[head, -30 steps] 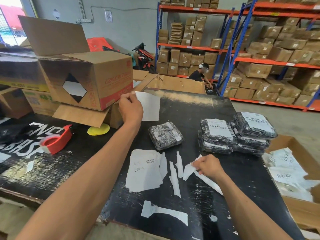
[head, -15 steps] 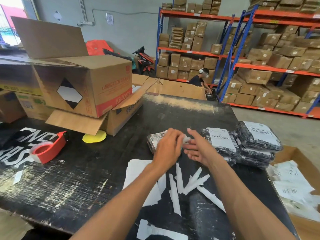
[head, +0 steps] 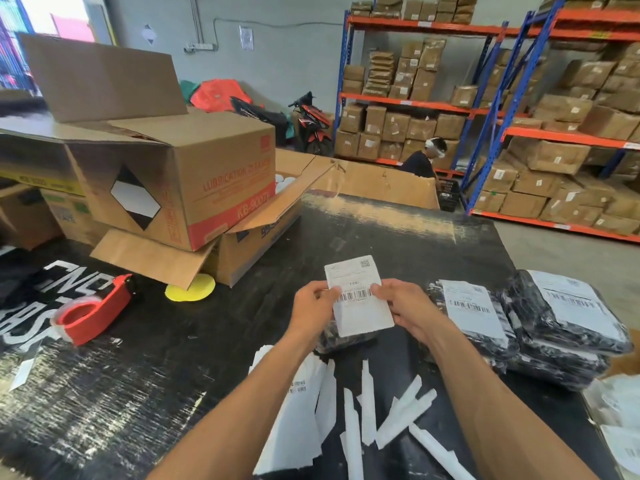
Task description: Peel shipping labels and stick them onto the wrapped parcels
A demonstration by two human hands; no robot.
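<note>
The label sits mid-frame, pinched at its side edges by the left hand and right hand, thumbs on top, right over a bare parcel that's mostly hidden under it. I'd square it up first, tack one edge, then smooth across so no bubbles get trapped on that crinkly wrap. Just right of it are two stacks of done parcels, close enough to catch an elbow. Backing strips and more labels litter the surface lower centre; sticky side could grab one. Tape gun at left and boxes upper left are well clear.
</note>
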